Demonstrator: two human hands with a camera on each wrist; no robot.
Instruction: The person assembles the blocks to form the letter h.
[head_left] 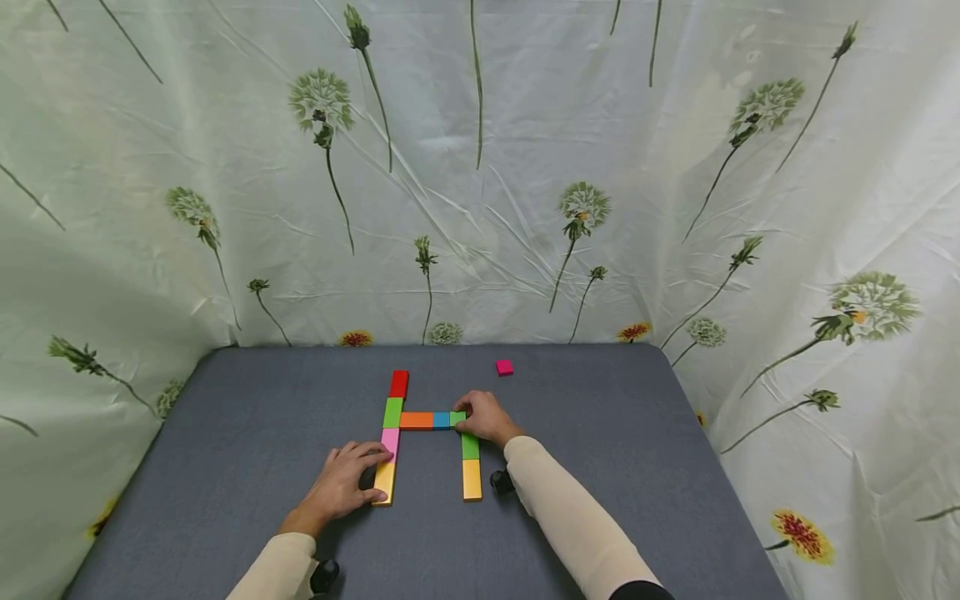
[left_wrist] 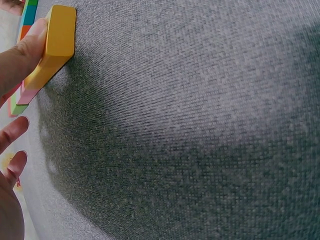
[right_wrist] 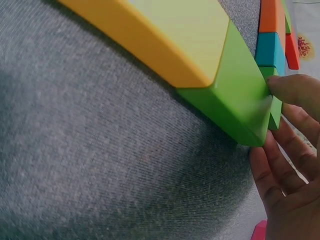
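Coloured blocks lie flat on the grey table in an H shape. The left column runs red, green, pink, yellow. An orange block and a blue block form the crossbar. My left hand rests beside the left column, fingers on the pink block. Its thumb presses the side of the yellow block. My right hand pinches a small green block at the crossbar's right end. Below it lie a green block and a yellow block.
A small magenta cube sits alone near the table's far edge. Flowered white cloth hangs close around the back and both sides of the table. Bare grey surface stretches left and right of the blocks.
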